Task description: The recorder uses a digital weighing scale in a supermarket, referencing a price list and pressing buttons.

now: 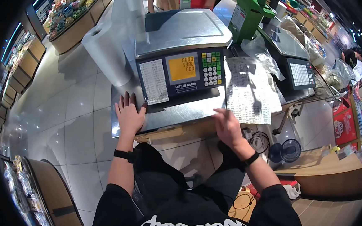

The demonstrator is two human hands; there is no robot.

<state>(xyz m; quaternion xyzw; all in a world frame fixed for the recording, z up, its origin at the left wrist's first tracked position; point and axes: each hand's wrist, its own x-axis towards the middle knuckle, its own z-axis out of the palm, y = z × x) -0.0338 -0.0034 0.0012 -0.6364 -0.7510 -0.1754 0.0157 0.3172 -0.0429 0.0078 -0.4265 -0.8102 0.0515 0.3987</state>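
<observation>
My left hand point(129, 114) lies palm down with spread fingers on the left end of the metal counter top point(181, 114), holding nothing. At the counter's front edge is my right hand point(227, 125), its fingers partly bent and nothing visible in them; whether it touches the edge I cannot tell. Between and beyond the hands stands a Mettler Toledo weighing scale point(183, 78) with a lit orange display, a keypad and a bare steel pan point(187, 28). A written list is fixed to its left front. Printed sheets point(248, 89) lie on the right, near my right hand.
Left of the scale stands a roll of clear plastic bags point(108, 54). A second scale point(300, 74), a crumpled plastic bag point(263, 54) and a green stand point(247, 17) are to the right. Below are cables point(259, 142) and a small fan point(291, 150). A person point(354, 62) is far right.
</observation>
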